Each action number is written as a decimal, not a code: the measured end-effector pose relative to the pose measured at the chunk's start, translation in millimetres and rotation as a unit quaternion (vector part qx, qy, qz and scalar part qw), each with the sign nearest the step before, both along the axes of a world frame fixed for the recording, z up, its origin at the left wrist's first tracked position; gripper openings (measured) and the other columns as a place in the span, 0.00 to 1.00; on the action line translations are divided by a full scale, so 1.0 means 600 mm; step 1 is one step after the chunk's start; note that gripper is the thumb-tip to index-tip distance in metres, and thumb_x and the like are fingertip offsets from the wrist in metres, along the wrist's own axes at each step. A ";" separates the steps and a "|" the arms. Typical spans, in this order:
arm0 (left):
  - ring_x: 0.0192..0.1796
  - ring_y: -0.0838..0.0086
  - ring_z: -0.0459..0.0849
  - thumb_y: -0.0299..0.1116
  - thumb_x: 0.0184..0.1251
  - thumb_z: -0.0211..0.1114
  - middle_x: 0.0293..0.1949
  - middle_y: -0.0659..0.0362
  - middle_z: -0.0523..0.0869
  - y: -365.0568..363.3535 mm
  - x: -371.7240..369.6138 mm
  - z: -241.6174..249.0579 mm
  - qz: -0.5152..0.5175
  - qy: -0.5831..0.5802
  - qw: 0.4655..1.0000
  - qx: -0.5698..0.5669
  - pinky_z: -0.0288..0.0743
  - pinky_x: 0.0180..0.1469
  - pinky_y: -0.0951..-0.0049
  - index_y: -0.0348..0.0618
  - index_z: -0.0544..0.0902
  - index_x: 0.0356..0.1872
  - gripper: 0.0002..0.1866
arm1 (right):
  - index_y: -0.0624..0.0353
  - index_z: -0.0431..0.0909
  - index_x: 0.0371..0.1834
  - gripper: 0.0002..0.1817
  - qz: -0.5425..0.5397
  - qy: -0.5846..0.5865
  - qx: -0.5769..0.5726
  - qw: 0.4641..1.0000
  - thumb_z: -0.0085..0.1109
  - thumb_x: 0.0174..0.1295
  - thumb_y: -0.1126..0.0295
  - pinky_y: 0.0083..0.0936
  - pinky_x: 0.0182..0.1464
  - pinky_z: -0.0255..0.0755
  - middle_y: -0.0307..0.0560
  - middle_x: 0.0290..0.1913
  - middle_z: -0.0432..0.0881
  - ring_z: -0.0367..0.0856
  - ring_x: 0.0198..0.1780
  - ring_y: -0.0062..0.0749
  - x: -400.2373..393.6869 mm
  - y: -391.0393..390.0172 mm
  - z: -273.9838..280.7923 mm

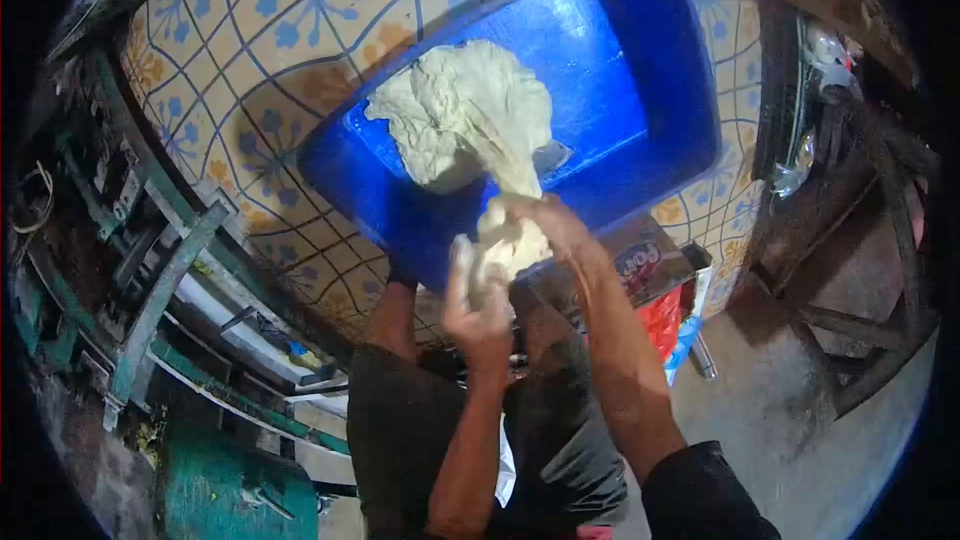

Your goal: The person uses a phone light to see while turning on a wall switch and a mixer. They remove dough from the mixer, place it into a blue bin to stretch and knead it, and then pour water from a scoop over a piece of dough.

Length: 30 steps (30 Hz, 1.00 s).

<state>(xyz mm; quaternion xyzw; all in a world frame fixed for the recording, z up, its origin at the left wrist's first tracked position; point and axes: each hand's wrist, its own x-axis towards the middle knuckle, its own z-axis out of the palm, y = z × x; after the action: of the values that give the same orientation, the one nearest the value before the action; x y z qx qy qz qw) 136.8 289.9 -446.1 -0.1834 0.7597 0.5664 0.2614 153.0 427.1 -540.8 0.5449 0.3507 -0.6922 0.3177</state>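
Both hands hold one big lump of dough (470, 115). The right hand (548, 223) is closed around the thin lower part of the dough, with its fingers wrapped on the top side. The left hand (478, 302) is just below it, and its fingers are shut on the bottom end of the same piece. The two hands are very close, and dough sticks out between them.

From the hands the dough stretches up and gets wide and lumpy. The wide part hangs inside a blue tub (660, 80). Part of it looks like it lies on the floor of the tub, but how much of it touches is hard to tell. The thin part passes over the near rim of the tub to reach the hands.

The tub sits on a tiled top (280, 30) with blue and orange flower shapes. Below the tub, past the right arm, there is a box (650, 265) with red letters on it. It is just beside the near edge of the tub. Left of the tub, there is a green metal frame (150, 310). Right of the tub stands a dark wooden frame (870, 240). The person's dark shorts (440, 440) are below the hands.
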 end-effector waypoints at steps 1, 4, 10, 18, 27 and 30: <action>0.57 0.67 0.76 0.20 0.62 0.60 0.63 0.45 0.72 -0.012 -0.004 -0.012 -0.011 0.103 0.993 -0.050 0.71 0.59 0.70 0.28 0.73 0.60 0.23 | 0.69 0.81 0.38 0.20 0.071 -0.003 0.035 0.997 0.63 0.51 0.61 0.26 0.38 0.74 0.51 0.37 0.83 0.80 0.35 0.34 -0.008 0.005 0.022; 0.56 0.63 0.77 0.22 0.63 0.63 0.62 0.44 0.72 -0.040 -0.057 -0.043 -0.049 0.213 0.939 -0.265 0.72 0.57 0.67 0.25 0.76 0.54 0.18 | 0.61 0.82 0.39 0.23 0.161 -0.028 0.096 0.982 0.63 0.50 0.52 0.32 0.56 0.65 0.51 0.38 0.81 0.76 0.49 0.41 0.042 0.001 0.035; 0.32 0.74 0.81 0.50 0.52 0.74 0.29 0.57 0.80 0.057 -0.044 -0.204 -0.089 -0.518 0.849 0.060 0.77 0.34 0.70 0.38 0.80 0.44 0.27 | 0.61 0.80 0.45 0.27 0.420 0.001 0.207 0.884 0.62 0.51 0.48 0.41 0.50 0.74 0.64 0.40 0.82 0.79 0.47 0.58 0.067 0.004 0.087; 0.22 0.73 0.75 0.29 0.50 0.68 0.24 0.61 0.76 0.089 0.028 -0.191 0.060 -0.448 0.873 0.184 0.73 0.24 0.71 0.43 0.78 0.30 0.08 | 0.57 0.80 0.39 0.22 0.432 0.065 0.355 0.826 0.67 0.51 0.51 0.43 0.37 0.77 0.60 0.41 0.81 0.83 0.40 0.52 0.125 -0.021 0.188; 0.37 0.80 0.78 0.30 0.62 0.67 0.34 0.64 0.81 0.057 0.059 0.129 -0.074 -0.255 0.964 0.023 0.72 0.37 0.74 0.41 0.80 0.33 0.05 | 0.57 0.69 0.63 0.36 0.409 0.111 0.401 0.812 0.69 0.51 0.55 0.42 0.50 0.76 0.54 0.51 0.80 0.80 0.51 0.54 0.137 -0.002 0.421; 0.49 0.75 0.71 0.34 0.57 0.71 0.45 0.58 0.74 0.005 0.071 0.277 -0.115 -0.091 0.973 0.177 0.67 0.52 0.67 0.39 0.68 0.49 0.24 | 0.63 0.45 0.74 0.55 0.388 0.125 0.330 0.851 0.71 0.50 0.55 0.39 0.55 0.73 0.57 0.50 0.81 0.79 0.51 0.56 0.127 0.016 0.535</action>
<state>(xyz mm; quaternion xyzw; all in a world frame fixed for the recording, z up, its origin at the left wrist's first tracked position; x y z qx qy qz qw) 179.6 293.2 -279.6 -0.0962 0.6366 0.6389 0.4211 229.1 436.9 -219.8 0.3460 0.7781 -0.4184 0.3160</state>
